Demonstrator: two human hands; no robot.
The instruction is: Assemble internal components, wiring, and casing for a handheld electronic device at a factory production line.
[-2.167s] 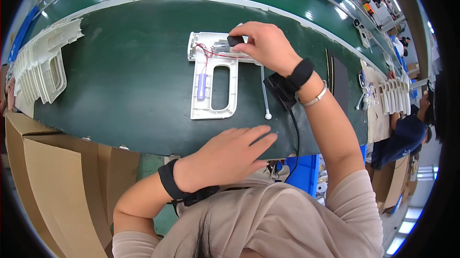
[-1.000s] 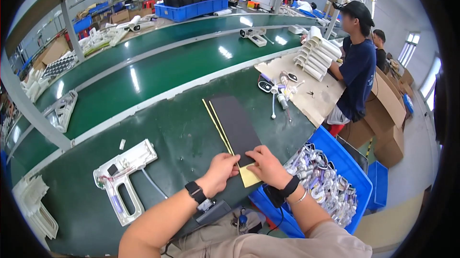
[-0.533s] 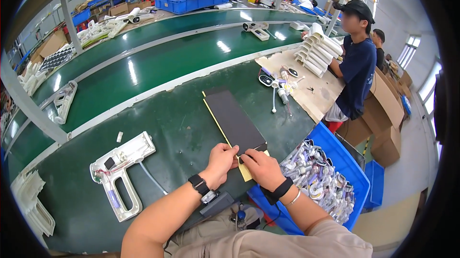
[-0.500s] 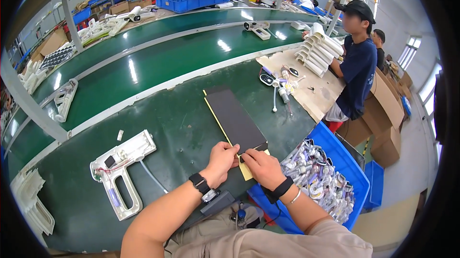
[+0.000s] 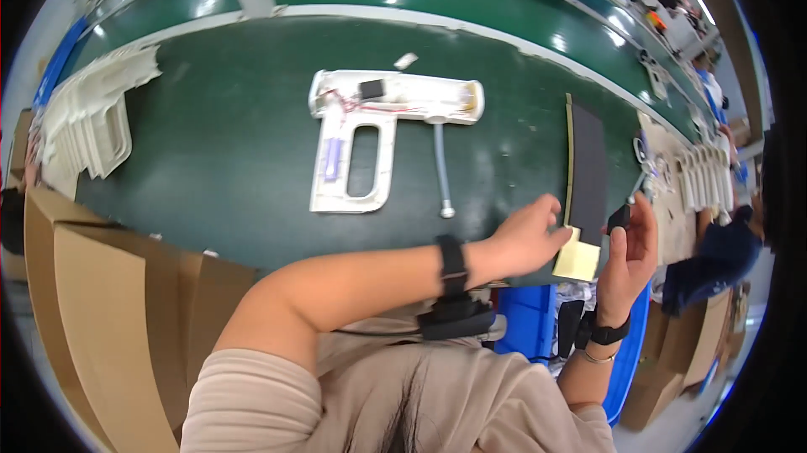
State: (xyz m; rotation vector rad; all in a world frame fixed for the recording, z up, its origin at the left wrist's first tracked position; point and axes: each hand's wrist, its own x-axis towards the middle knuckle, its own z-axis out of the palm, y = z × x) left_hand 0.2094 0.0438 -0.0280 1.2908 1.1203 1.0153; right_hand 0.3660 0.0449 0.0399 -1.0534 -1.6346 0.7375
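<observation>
A small black foam-like block (image 5: 619, 218) is pinched between the thumb and fingers of my right hand (image 5: 632, 253), raised beside a long black foam strip (image 5: 588, 171). The strip lies on the table with yellow backing paper (image 5: 577, 260) bared at its near end. Close to that paper is my left hand (image 5: 528, 239), empty, its thumb and fingers apart and slightly blurred. Left of it lies a white pistol-shaped housing half (image 5: 388, 146), open side up. It holds red wires, a black block (image 5: 371, 90) and a purple cylinder (image 5: 333, 159); a grey hose (image 5: 443, 169) runs out of it.
Stacked white housings (image 5: 88, 129) stand at the table's left end, above cardboard boxes (image 5: 105, 310). A blue bin (image 5: 528, 318) sits below the near edge. More white shells (image 5: 704, 177) and a person in dark clothing (image 5: 714, 253) are at the right.
The view has swung left, bringing the housing to the middle. My hands have parted at the strip's near end; the right one now lifts a small black block away from it.
</observation>
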